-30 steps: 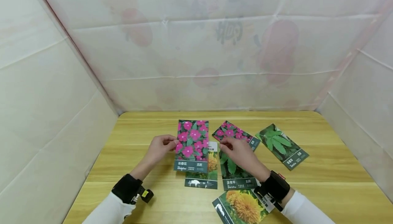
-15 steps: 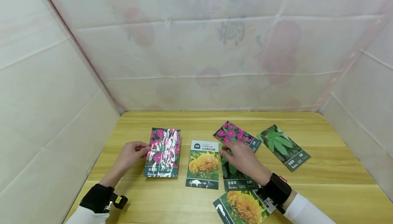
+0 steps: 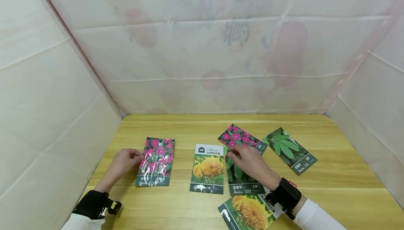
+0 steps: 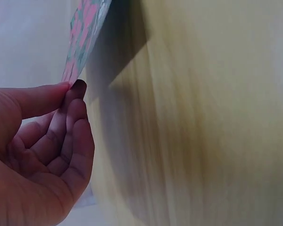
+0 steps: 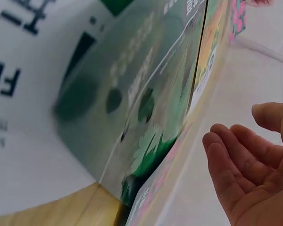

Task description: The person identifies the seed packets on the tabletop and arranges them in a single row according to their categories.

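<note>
My left hand (image 3: 121, 165) pinches the left edge of a seed packet with pink flowers (image 3: 156, 161) between thumb and index finger. In the left wrist view that packet (image 4: 82, 35) tilts up from the wood and throws a shadow on it. My right hand (image 3: 252, 161) hangs over a green-leaf seed packet (image 3: 244, 189) and hides part of it. Its fingers (image 5: 221, 141) are loosely bent in the right wrist view, the thumb apart, with nothing between them. Just left of this hand a yellow sunflower seed packet (image 3: 206, 168) lies upright to me.
Behind my right hand lies another pink-flower packet (image 3: 235, 135), angled. A second green-leaf packet (image 3: 290, 149) rests at the right. Nearer me, a second sunflower packet (image 3: 252, 212) lies partly under my right wrist. Pale sheet walls (image 3: 202, 96) enclose the wooden table (image 3: 341, 188).
My left hand has carried the pink-flower packet left and nearer to me, off the upright sunflower packet that it overlapped. The right hand has hardly moved.
</note>
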The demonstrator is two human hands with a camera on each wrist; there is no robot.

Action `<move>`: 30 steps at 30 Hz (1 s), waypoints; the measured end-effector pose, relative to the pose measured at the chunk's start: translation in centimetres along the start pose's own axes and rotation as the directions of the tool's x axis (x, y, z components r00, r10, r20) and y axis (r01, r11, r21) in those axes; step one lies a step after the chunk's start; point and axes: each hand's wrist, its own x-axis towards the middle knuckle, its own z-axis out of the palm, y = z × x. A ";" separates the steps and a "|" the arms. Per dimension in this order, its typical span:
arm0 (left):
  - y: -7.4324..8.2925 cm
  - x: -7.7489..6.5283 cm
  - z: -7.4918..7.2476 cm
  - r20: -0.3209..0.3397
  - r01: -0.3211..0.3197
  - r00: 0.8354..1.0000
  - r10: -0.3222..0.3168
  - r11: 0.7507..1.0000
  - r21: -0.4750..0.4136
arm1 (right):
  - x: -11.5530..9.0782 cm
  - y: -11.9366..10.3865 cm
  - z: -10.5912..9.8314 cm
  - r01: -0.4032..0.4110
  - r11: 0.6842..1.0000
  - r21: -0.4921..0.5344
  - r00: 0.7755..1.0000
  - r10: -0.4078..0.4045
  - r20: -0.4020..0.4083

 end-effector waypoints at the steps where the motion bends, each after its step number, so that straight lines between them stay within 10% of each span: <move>1: -0.1 0.0 0.0 0.001 0.006 1.000 -0.006 1.000 0.002 | 0.0 0.0 0.0 -0.002 1.000 0.009 1.000 0.002 0.001; 19: -0.6 0.4 0.5 -0.078 0.018 0.997 -0.009 0.993 0.118 | -0.4 0.9 -0.1 -0.046 0.999 0.024 0.999 0.046 -0.007; 25: -0.1 0.6 0.9 -0.090 -0.084 0.990 0.105 0.974 0.211 | 0.0 1.9 -0.5 -0.054 0.997 -0.046 0.998 0.052 -0.047; 30: 2.7 0.8 1.6 -0.195 -0.224 0.941 0.277 0.940 0.257 | 1.0 3.5 -1.5 -0.061 0.989 -0.136 0.991 0.043 -0.130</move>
